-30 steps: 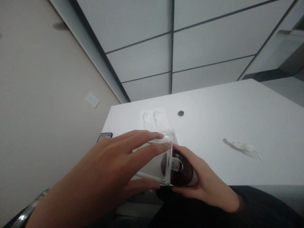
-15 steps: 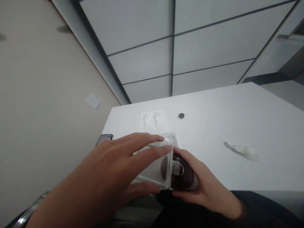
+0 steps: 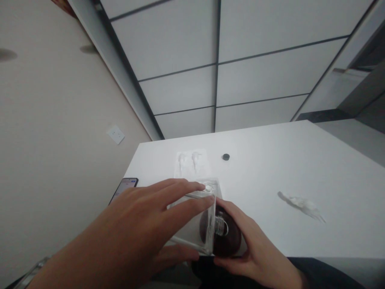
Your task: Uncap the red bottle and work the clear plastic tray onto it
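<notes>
White tabletop (image 3: 255, 216): brightest surface, evenly lit, apparently from above
Beige wall (image 3: 54, 132): dim and flat, with a dull grey cast
Cabinet panels (image 3: 177, 44): muted light, greyer toward the top; seams slant with wide-angle stretch
Pump heads (image 3: 196, 159): washed out, white on white, outlines hazy
Clear box (image 3: 189, 228): pale glare along its rims
Brown bottle (image 3: 230, 243): deep tone, one curved glint at the neck
Left hand (image 3: 159, 212): shaded back, soft detail
Bracelet (image 3: 33, 275): blurred near the lower-left corner
Dark sleeve (image 3: 325, 273): sinks into near-black
Phone screen (image 3: 125, 185): pale, its text illegible
</notes>
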Demonstrator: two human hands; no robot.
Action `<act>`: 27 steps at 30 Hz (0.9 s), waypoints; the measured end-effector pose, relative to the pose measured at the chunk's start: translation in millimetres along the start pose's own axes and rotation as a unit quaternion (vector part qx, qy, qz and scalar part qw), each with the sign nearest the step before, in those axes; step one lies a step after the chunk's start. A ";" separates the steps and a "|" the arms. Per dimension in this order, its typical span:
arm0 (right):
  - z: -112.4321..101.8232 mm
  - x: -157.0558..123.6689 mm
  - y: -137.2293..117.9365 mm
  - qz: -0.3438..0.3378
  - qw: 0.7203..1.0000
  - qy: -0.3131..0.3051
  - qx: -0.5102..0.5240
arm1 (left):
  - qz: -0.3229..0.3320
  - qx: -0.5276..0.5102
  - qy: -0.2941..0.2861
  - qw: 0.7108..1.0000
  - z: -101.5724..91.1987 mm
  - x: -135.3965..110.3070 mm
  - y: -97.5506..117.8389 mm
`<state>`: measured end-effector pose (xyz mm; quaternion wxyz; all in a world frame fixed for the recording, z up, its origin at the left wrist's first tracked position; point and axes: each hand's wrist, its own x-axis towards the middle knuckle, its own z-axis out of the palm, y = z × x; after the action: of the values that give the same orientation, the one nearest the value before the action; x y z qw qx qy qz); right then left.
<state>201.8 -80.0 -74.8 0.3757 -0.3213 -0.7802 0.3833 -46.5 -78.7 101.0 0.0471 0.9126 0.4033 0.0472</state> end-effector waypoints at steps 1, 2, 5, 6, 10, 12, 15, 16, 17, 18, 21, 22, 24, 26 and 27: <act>0.1 -0.3 0.2 0.002 1.000 -0.001 0.003 | -0.001 0.000 -0.003 1.000 0.4 -0.1 -0.5; 0.2 -0.6 0.4 0.004 1.000 -0.001 0.005 | -0.003 0.000 -0.004 1.000 0.8 -0.3 -0.8; 0.8 -2.4 0.4 0.010 1.000 -0.002 0.012 | -0.008 0.003 0.003 1.000 3.0 -1.5 -1.0; 1.1 -3.3 0.6 0.015 1.000 0.000 0.015 | -0.007 0.006 0.011 1.000 4.2 -2.2 -1.2; 3.3 -6.4 5.1 0.036 0.999 0.018 0.021 | 0.013 0.024 0.037 0.999 12.0 -4.6 -6.6; 4.2 -5.8 9.6 0.044 0.999 0.014 0.018 | 0.033 0.035 0.048 0.998 16.6 -4.1 -12.0; 4.8 -2.7 14.5 0.051 0.998 0.002 0.024 | 0.060 0.047 0.064 0.995 21.5 -2.3 -18.9; 4.7 -1.7 14.8 0.049 0.998 0.001 0.029 | 0.064 0.049 0.070 0.994 22.4 -1.9 -19.9; 4.5 -0.9 14.5 0.046 0.998 -0.001 0.035 | 0.067 0.048 0.075 0.994 22.9 -1.7 -20.1; 4.1 -0.3 13.6 0.043 0.998 -0.003 0.040 | 0.069 0.046 0.080 0.993 22.9 -1.7 -19.5; 2.9 0.0 10.0 0.043 0.998 -0.005 0.053 | 0.045 0.038 0.061 0.996 20.8 -3.0 -14.6; 2.9 -0.4 9.2 0.047 0.997 -0.005 0.055 | 0.033 0.035 0.051 0.998 19.5 -3.7 -12.5; 3.5 -2.4 9.4 0.063 0.997 -0.005 0.054 | 0.009 0.026 0.030 0.999 16.5 -5.0 -8.3; 5.2 -5.5 11.6 0.078 0.996 -0.001 0.049 | -0.001 0.013 0.018 1.000 13.2 -5.3 -4.9; 6.1 -7.1 13.1 0.079 0.996 -0.001 0.046 | -0.006 0.007 0.014 1.000 11.4 -4.8 -3.5</act>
<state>203.1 -81.3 -90.7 0.3579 -0.3638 -0.7343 0.4476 -50.9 -80.5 89.1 0.0355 0.9099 0.4094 0.0567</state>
